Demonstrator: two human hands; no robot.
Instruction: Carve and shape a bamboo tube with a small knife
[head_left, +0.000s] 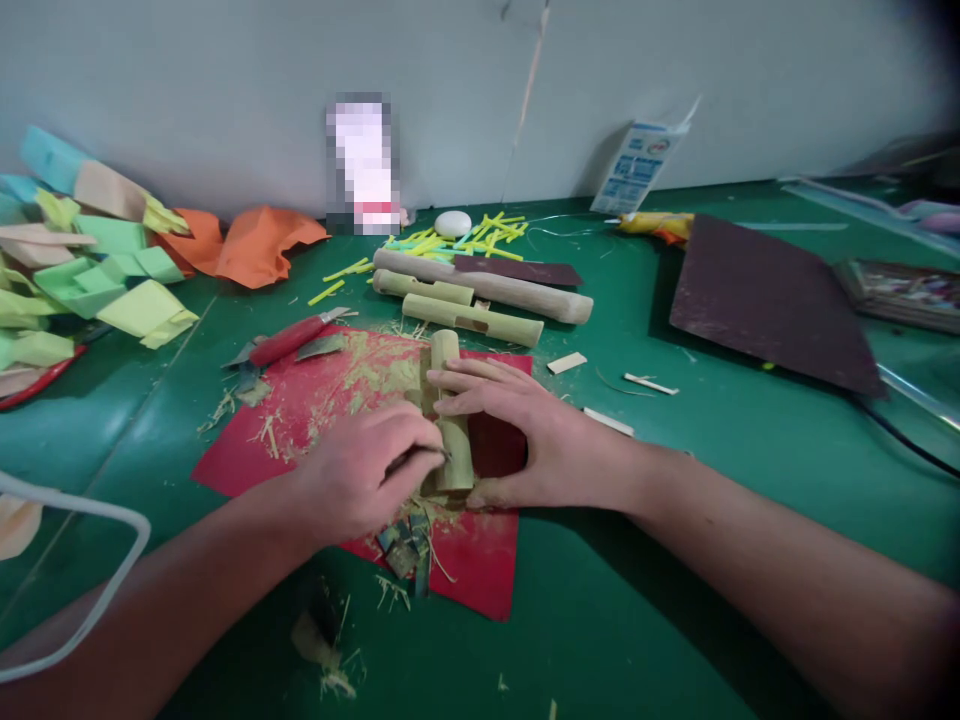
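Observation:
A short green bamboo tube (448, 405) lies on a red sheet (480, 560) strewn with shavings. My right hand (525, 430) lies over the tube from the right, its fingers pressed across it and pinning it down. My left hand (367, 475) is closed in a fist around a thin dark blade or tool whose tip touches the tube's lower part; the tool is mostly hidden by the fingers.
Three longer bamboo pieces (472, 318) lie behind the sheet, with a red-handled knife (289, 342) to the left. Folded coloured paper (97, 270) is piled far left. A dark sandpaper sheet (765, 300) lies to the right, yellow strips (480, 235) at the back, and a white wire frame (90, 590) sits at the lower left.

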